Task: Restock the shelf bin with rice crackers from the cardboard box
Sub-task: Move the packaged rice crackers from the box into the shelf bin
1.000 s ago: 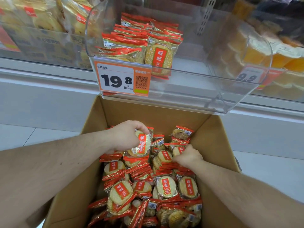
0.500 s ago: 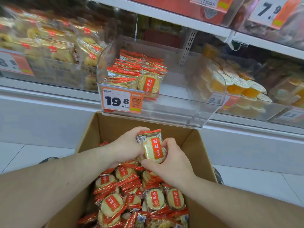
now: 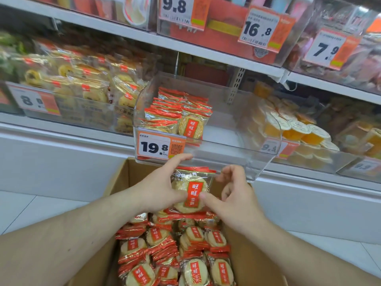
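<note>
I hold a small stack of rice cracker packs [image 3: 190, 189], red and gold wrappers, upright between both hands just below the clear shelf bin [image 3: 237, 145]. My left hand [image 3: 158, 186] grips the stack from the left, thumb on its front. My right hand [image 3: 233, 195] pinches it from the right, thumb on the red label, other fingers loosely curled. In the bin's left half lies a pile of the same packs [image 3: 179, 114]; the right half is bare. The open cardboard box [image 3: 123, 182] below holds several more packs [image 3: 175, 250].
A price tag reading 19.8 [image 3: 159, 146] hangs on the bin's front left. Neighbouring bins hold yellow pastries [image 3: 86, 87] on the left and orange jelly cups [image 3: 296, 129] on the right. An upper shelf [image 3: 206, 52] with more price tags runs overhead. White floor tiles surround the box.
Both hands came together on a stack of packs taken from the box and lifted it up toward the bin's front. My view has tilted upward, showing the upper shelf.
</note>
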